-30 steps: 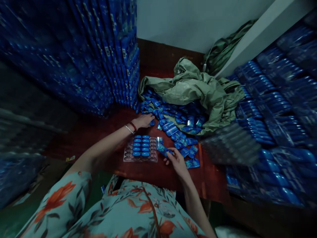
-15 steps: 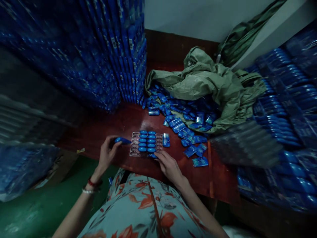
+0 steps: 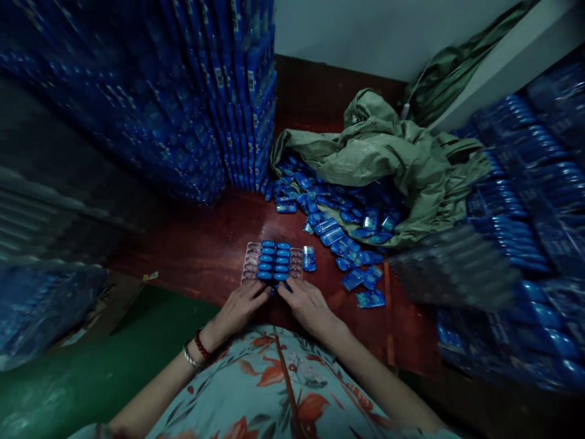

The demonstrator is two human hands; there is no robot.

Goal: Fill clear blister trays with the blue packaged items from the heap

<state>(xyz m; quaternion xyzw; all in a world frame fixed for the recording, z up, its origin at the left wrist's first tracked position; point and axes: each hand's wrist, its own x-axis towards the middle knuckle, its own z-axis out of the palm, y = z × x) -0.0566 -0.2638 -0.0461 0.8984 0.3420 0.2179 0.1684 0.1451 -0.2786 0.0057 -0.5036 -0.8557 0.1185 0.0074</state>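
A clear plastic tray [image 3: 251,255] with moulded pockets lies on the reddish-brown tabletop. Two columns of glossy blue packets [image 3: 267,259] fill its middle, while clear pockets show at both sides. At the tray's near edge my left hand [image 3: 241,304] has its fingers closed on a blue packet that is mostly covered. My right hand [image 3: 308,304] is closed beside it, its fingertips on another blue packet at the same near row. Only slivers of blue show between the two hands. A single flat blue packet [image 3: 309,258] lies just right of the tray.
Loose blue packets [image 3: 340,247] spill from a green woven sack [image 3: 384,149] at the back right. Tall stacks of filled blue packs [image 3: 251,116] rise at the left, more packs [image 3: 507,201] at the right. Grey ridged trays [image 3: 457,268] lie at the right edge.
My left hand has moved right with its blue packet, from beside the tray to the near edge. My right hand has stayed near that edge, and the hands are now close together.
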